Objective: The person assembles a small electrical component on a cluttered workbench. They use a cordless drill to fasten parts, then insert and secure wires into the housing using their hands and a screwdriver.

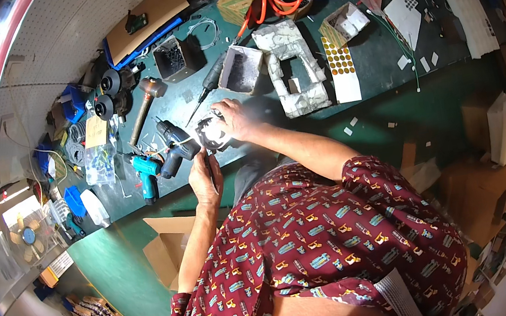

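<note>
A round, ring-like part (213, 139), dark with a bright white middle, is at the bench's near edge. My right hand (235, 120) is closed on its right side, fingers curled over the rim. Just below it, my left hand (206, 180) is closed around something dark that I cannot make out, its fingertips near the part's lower left. Left of the hands lies a black cordless drill (178, 147), with a teal cordless drill (147, 175) beyond it. A black electric screwdriver (210, 80) lies behind the part, its thin shaft pointing toward my hands.
Behind stand a box of small parts (244, 84) and a grey box (173, 61). A hammer (146, 107) lies to the left. On the right are a whitish foam frame (306, 102) and a sticker sheet (346, 86). An orange coiled hose (268, 3) hangs above. An open carton (161, 255) stands below the bench.
</note>
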Demonstrator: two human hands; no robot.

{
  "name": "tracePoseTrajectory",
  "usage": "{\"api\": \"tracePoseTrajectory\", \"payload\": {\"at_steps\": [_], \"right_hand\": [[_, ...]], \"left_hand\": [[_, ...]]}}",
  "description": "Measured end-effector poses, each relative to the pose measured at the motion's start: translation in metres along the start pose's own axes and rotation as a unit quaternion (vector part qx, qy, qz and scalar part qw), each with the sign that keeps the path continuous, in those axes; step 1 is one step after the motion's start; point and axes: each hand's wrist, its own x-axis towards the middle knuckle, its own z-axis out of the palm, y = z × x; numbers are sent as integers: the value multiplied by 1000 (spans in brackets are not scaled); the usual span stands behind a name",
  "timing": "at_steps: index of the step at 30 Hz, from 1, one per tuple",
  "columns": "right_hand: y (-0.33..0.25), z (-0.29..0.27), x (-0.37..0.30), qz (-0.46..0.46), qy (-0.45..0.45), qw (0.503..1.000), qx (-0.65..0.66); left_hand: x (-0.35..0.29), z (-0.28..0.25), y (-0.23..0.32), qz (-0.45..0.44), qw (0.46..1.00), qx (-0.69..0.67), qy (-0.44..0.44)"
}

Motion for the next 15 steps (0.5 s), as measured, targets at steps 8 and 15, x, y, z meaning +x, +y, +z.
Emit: {"api": "tracePoseTrajectory", "payload": {"at_steps": [8,15], "right_hand": [[-3,-11,0,-7,-26,999,26],[8,-18,2,-74,-19,997,20]], "left_hand": [[-51,-40,-30,-6,997,-22,68],[1,5,-80,44,969,224,-92]]}}
